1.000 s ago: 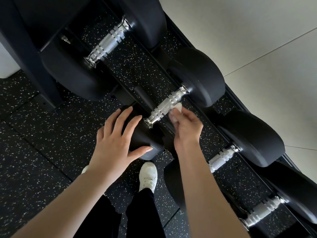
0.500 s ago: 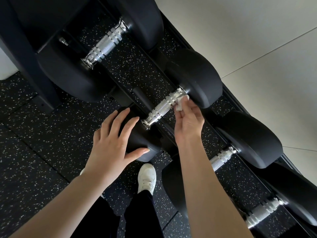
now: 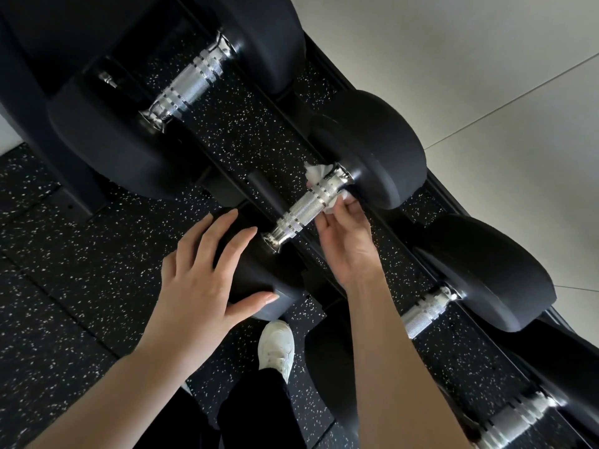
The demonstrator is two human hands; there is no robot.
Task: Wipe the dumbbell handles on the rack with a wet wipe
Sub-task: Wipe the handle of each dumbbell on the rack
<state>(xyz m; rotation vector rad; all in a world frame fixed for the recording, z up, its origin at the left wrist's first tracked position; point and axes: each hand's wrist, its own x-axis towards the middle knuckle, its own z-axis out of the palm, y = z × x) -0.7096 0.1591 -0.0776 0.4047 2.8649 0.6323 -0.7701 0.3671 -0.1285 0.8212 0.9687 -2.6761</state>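
White wet wipe half hidden (under chrome handle).

**Black, chrome and white**

The dumbbell heads were matte black, and the handles were bright chrome with knurled bands. The wet wipe was white. The floor matting was black, flecked white. The wall was pale grey, the shoe white and the trousers black.

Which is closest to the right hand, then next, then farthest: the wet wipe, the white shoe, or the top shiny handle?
1. Wet wipe: held in the right hand, wrapped around the middle handle.
2. White shoe: below, on the floor.
3. Top handle: far up-left on the rack.
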